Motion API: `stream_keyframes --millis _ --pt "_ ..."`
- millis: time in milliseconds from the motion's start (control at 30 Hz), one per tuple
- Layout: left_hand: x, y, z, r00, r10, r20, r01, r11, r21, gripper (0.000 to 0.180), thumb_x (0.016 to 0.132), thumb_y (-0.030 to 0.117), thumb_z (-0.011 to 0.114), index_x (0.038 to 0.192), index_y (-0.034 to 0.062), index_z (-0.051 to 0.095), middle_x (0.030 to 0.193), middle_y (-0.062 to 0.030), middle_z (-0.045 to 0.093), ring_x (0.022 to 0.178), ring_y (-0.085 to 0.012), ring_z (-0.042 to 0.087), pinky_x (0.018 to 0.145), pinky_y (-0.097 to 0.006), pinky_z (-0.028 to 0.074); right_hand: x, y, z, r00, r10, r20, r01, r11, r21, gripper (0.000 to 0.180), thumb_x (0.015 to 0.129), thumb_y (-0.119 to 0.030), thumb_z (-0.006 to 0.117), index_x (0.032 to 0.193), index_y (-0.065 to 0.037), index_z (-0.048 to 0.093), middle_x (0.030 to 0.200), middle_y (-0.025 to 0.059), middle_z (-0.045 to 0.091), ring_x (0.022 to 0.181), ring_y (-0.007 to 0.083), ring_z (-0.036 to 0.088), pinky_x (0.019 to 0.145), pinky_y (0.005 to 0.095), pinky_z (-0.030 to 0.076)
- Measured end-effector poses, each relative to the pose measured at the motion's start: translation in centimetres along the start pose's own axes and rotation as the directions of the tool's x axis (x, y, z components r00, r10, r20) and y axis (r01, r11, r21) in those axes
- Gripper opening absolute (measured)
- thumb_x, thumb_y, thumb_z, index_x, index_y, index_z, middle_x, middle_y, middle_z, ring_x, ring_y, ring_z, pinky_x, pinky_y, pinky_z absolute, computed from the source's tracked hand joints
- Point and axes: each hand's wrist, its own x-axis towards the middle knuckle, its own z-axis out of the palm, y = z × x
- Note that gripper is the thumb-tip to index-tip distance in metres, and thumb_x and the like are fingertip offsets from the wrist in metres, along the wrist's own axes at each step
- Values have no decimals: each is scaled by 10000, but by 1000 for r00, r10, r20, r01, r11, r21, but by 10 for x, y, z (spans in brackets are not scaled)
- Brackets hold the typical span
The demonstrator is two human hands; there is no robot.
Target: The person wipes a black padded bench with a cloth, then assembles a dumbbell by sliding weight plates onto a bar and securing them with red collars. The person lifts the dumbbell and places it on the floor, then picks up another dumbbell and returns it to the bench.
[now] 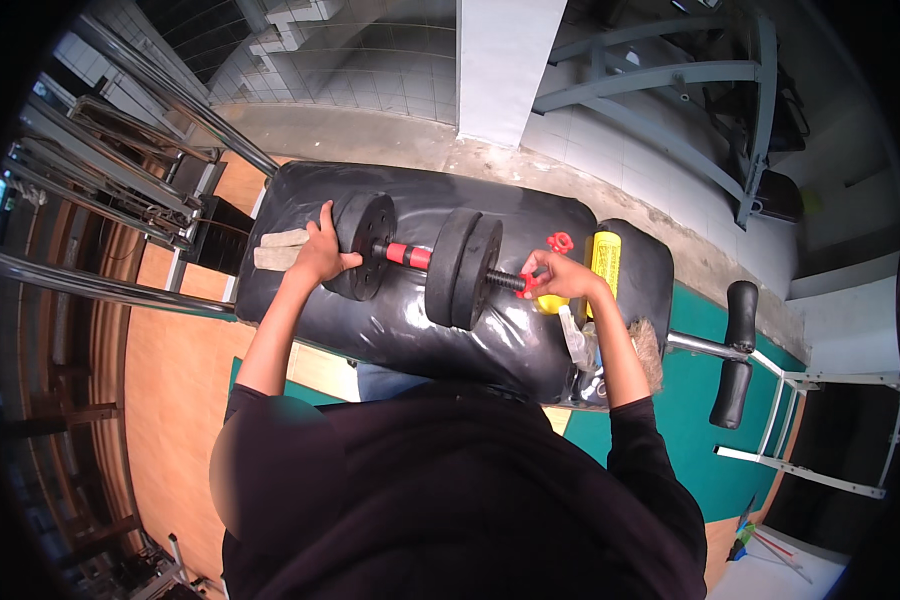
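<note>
A dumbbell with black weight plates [453,268] and a red grip [408,256] lies across a black padded bench [400,335]. My left hand [320,252] holds its left end, fingers spread against the outer left plates [372,245]; the bar's end there is hidden. With bent fingers, my right hand [562,278] pinches a red star-shaped collar nut [530,285] on the threaded right end of the bar [506,280]. Just beyond that hand sits a second red star nut [560,242]. A pale beige folded piece [278,250] lies beside my left hand.
A yellow cylinder [606,258], clear plastic [574,340] and a brown fuzzy item [649,352] lie at the bench's right end. Metal rails [110,280] run on the left. Padded rollers [740,315] stand to the right, a white pillar [505,70] behind.
</note>
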Motion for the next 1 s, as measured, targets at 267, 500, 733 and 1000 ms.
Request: stream_keyframes --millis 267,500,733,1000 --pt "-2 4 -4 997 -61 54 60 998 9 1231 608 267 841 1440 140 -58 1286 -368 294 1129 -485 470 970 -452 418 -8 -20 12 994 26 -104 -21 999 45 323 760 -61 738 996 -38 518 938 37 564 827 121 609 725 263 512" --pt "0 -4 0 999 -39 36 39 999 -4 1238 612 271 845 1440 146 -67 1310 -359 276 1101 -467 505 951 -440 441 0 -2 8 978 165 124 -201 894 400 372 913 -298 579 1111 -8 456 958 93 628 804 161 665 675 284 532" --pt "-2 0 0 1000 -4 19 4 1000 -28 1224 616 256 844 1439 132 -53 1294 -369 283 1097 -475 503 949 -446 442 19 25 2 910 159 -382 -284 912 -297 377 904 -352 556 1089 -24 539 928 72 642 846 201 644 757 323 497" --pt "-2 -7 4 1000 -2 -10 2 999 -52 1201 621 265 836 1438 131 -35 1288 -381 288 1077 -480 514 928 -460 454 -8 -19 5 964 -105 -244 47 972 -231 576 671 -382 789 1104 -65 579 1115 103 538 1035 214 518 889 321 428"
